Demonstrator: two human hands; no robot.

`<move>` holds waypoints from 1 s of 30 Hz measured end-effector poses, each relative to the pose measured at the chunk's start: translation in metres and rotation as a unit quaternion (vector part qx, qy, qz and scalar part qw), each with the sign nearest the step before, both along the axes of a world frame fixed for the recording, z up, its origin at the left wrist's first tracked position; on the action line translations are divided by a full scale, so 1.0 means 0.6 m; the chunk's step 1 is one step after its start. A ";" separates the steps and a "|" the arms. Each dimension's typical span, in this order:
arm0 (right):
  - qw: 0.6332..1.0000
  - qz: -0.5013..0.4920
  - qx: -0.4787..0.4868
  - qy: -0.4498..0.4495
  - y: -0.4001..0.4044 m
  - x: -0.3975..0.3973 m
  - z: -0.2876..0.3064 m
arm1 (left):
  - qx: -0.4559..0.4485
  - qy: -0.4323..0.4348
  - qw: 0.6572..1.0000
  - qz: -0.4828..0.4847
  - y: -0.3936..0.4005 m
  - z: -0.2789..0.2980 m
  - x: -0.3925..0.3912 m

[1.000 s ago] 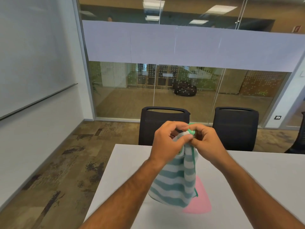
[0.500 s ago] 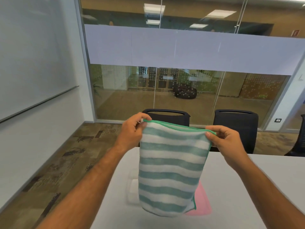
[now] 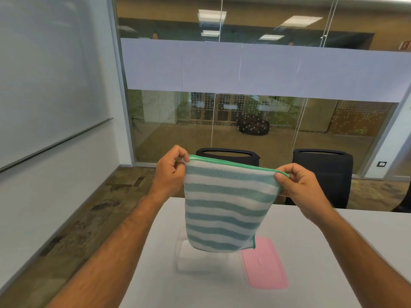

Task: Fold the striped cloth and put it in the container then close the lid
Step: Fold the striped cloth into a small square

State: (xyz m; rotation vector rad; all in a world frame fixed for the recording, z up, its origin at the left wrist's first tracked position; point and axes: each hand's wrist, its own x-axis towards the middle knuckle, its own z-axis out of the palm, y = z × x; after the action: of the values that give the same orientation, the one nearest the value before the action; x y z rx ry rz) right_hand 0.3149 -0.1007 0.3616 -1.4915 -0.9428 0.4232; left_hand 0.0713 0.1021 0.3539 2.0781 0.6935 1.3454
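Note:
A teal-and-white striped cloth point(image 3: 224, 207) with a green hem hangs in the air above the table, folded double. My left hand point(image 3: 170, 172) pinches its top left corner and my right hand point(image 3: 298, 185) pinches its top right corner, stretching the top edge flat. Below the cloth stands a clear plastic container point(image 3: 191, 257), partly hidden by the cloth's lower edge. Its pink lid point(image 3: 265, 266) lies flat on the table just to the right of it.
The white table point(image 3: 322, 252) runs from the left edge near my left forearm to the right. Two black chairs point(image 3: 322, 172) stand at its far side, with a glass wall behind them and a whiteboard on the left wall.
My hands moved apart from a bunched grip at the middle, spreading the cloth's top edge wide. The cloth now hangs flat, and the container shows beneath it.

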 end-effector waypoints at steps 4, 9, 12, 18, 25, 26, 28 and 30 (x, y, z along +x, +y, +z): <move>0.999 -0.012 0.013 0.033 0.003 -0.003 -0.002 | -0.075 -0.029 0.997 -0.016 0.007 -0.008 0.002; 1.000 -0.009 -0.002 0.020 0.009 -0.013 -0.016 | -0.140 0.001 0.989 -0.049 -0.026 -0.055 0.012; 1.000 -0.017 -0.009 -0.002 0.011 -0.013 -0.020 | -0.156 0.031 0.986 -0.052 -0.036 -0.080 0.019; 0.999 -0.025 -0.002 -0.028 0.002 -0.007 -0.007 | -0.145 0.082 0.979 -0.116 -0.077 -0.101 0.040; 0.997 -0.059 0.028 -0.050 0.001 -0.010 0.011 | -0.133 0.290 0.927 -0.197 -0.118 -0.127 0.064; 0.996 -0.064 0.033 -0.051 0.001 -0.011 0.013 | -0.112 0.316 0.924 -0.185 -0.115 -0.126 0.064; 0.995 -0.072 0.042 -0.047 0.001 -0.010 0.014 | -0.072 0.331 0.928 -0.155 -0.100 -0.123 0.062; 0.996 -0.072 0.044 -0.035 0.000 -0.006 0.013 | -0.051 0.311 0.941 -0.124 -0.080 -0.115 0.056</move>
State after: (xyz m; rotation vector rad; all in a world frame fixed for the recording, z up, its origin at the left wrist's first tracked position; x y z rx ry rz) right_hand 0.3115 -0.1007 0.3697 -1.4902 -0.8914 0.2243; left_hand 0.1051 0.0542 0.2848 2.4156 0.6956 0.4903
